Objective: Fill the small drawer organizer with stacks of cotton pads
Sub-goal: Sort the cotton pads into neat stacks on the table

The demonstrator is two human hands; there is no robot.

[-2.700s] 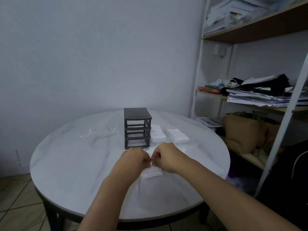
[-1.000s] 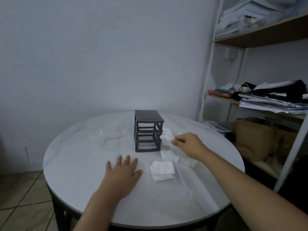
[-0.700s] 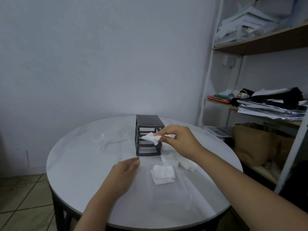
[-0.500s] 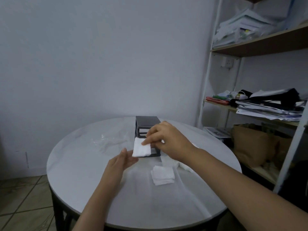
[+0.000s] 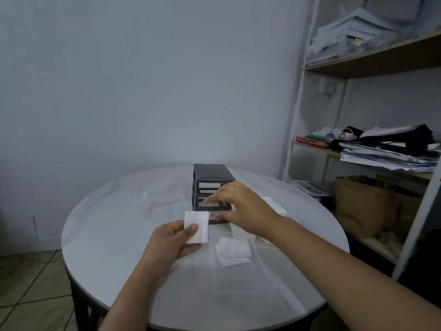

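One cotton pad (image 5: 196, 225) pinched in left hand (image 5: 171, 244), near organizer (image 5: 210, 174)

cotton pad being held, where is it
In the head view, the cotton pad is pinched in the left hand, just in front of the lower left corner of the drawer organizer, left of the pad stack lying on the table.

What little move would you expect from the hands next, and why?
Probably pull the lower drawer out a little. The right hand reaches the lower front of the drawer organizer, and the left hand pinches a stack of cotton pads just in front of it, so an open drawer seems the missing step.
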